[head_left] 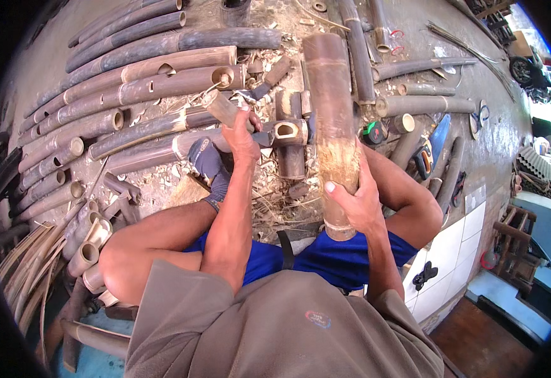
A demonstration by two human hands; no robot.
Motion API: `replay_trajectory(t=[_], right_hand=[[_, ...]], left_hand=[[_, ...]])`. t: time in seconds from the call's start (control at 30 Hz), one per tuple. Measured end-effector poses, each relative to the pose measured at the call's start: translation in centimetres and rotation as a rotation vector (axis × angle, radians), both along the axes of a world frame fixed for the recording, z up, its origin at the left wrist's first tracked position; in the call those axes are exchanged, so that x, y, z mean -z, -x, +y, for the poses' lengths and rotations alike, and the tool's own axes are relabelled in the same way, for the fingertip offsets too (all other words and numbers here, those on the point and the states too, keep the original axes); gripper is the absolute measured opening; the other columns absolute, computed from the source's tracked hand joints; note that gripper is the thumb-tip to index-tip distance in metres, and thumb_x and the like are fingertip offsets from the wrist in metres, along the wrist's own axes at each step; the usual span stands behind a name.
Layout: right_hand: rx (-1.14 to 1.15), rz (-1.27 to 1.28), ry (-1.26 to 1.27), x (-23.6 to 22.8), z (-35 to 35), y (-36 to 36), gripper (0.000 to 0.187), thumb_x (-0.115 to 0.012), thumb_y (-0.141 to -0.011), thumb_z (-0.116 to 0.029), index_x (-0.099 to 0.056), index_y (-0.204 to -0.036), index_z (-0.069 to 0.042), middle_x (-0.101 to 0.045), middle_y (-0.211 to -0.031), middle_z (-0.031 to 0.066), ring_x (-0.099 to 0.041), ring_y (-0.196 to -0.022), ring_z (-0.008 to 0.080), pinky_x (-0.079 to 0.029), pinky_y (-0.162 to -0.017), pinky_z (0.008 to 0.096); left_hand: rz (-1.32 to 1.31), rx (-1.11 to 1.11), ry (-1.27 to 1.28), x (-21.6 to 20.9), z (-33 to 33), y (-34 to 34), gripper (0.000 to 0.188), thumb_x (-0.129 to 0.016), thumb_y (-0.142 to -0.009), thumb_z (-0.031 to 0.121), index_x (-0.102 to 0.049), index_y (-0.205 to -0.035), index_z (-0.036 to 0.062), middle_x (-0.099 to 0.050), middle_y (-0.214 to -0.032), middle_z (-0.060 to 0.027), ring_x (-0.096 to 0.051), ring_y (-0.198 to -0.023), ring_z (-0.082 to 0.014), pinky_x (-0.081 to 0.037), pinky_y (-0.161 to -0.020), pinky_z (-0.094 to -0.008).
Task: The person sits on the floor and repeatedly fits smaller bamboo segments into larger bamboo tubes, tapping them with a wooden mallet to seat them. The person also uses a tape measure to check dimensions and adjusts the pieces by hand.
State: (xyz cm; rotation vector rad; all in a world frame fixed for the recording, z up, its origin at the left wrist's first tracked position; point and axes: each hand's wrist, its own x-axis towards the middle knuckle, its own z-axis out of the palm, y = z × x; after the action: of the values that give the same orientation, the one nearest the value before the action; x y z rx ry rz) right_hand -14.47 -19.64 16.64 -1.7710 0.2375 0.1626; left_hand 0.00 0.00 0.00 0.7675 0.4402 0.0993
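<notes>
The tube [329, 82], thick and brown, points away from the body in the right hand [358, 205], its near end over the shorts [326, 252]. The thumb lies along its upper face and the fingers wrap the right side, mostly out of sight; gripped low like this, it leaves most of its length bare, and the scraped pale patch just beyond the thumb faces up, probably so it can be looked over. Whether the near end touches the lap I cannot tell.

The left hand [244, 135] has its fingers clenched round a short piece [218, 106], a fist's grip that seems meant for firmness. A dark part shows beside the fist, but whether it belongs to that piece is unclear.

Beneath, a holed pole [146, 157] lies across a block [291, 165], which likely lifts its end off the floor [499, 126]; its cut opening faces up. The left foot [205, 157] is right by the pole, perhaps to steady it. More poles [162, 88] lie roughly side by side at left, perhaps for order, while the saw [439, 135] and tape [374, 132] sit on the right, seemingly within reach.
</notes>
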Motion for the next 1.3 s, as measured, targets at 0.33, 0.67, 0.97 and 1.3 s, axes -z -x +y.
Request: replay_trajectory(t=[0.33, 0.67, 0.97, 1.3], right_hand=[[-0.429, -0.496, 0.578, -7.1, 4.3, -9.3, 0.103, -0.080, -0.081, -0.021, -0.024, -0.167, -0.015, -0.065, -0.133, 0.0267, -0.071, -0.115, 0.0373, -0.056, -0.097, 0.0418], [-0.694, -0.842, 0.858, -11.6, 11.3, -15.2, 0.084, -0.076, -0.085, -0.042, -0.039, -0.160, -0.036, -0.068, -0.075, 0.0178, -0.072, -0.066, 0.0347, -0.054, -0.053, 0.0471], [-0.808, -0.796, 0.982, -10.8, 12.6, -18.0, 0.092, -0.077, -0.080, -0.043, -0.036, -0.162, -0.037, -0.068, -0.079, 0.0181, -0.070, -0.064, 0.0363, -0.053, -0.052, 0.0472], [-0.899, -0.178, 1.142, -10.0, 5.6, -14.3, 0.095, -0.078, -0.079, -0.038, -0.036, -0.163, -0.025, -0.071, -0.098, 0.0277, -0.074, -0.088, 0.0402, -0.060, -0.078, 0.0495]], left_hand=[[-0.100, -0.091, -0.152, 0.2, -0.6, 1.6, 0.011, -0.067, -0.092, 0.007, -0.062, -0.098, 0.0006, -0.063, -0.075, -0.0054, -0.057, -0.057, -0.0146, -0.045, -0.051, -0.0307], [-0.105, -0.078, 0.015, 8.5, 0.7, 3.0, 0.034, -0.065, -0.092, -0.001, -0.059, -0.126, -0.0014, -0.068, -0.116, -0.0091, -0.068, -0.093, -0.0226, -0.059, -0.083, -0.0392], [-0.058, -0.064, 0.019, 5.6, 0.0, 2.7, 0.019, -0.063, -0.096, 0.007, -0.062, -0.113, -0.0003, -0.069, -0.085, -0.0087, -0.059, -0.059, -0.0181, -0.046, -0.050, -0.0341], [-0.019, -0.100, -0.298, 1.0, -4.4, 5.4, 0.043, -0.073, -0.090, 0.010, -0.062, -0.126, -0.0091, -0.071, -0.115, -0.0133, -0.068, -0.101, -0.0226, -0.056, -0.092, -0.0345]])
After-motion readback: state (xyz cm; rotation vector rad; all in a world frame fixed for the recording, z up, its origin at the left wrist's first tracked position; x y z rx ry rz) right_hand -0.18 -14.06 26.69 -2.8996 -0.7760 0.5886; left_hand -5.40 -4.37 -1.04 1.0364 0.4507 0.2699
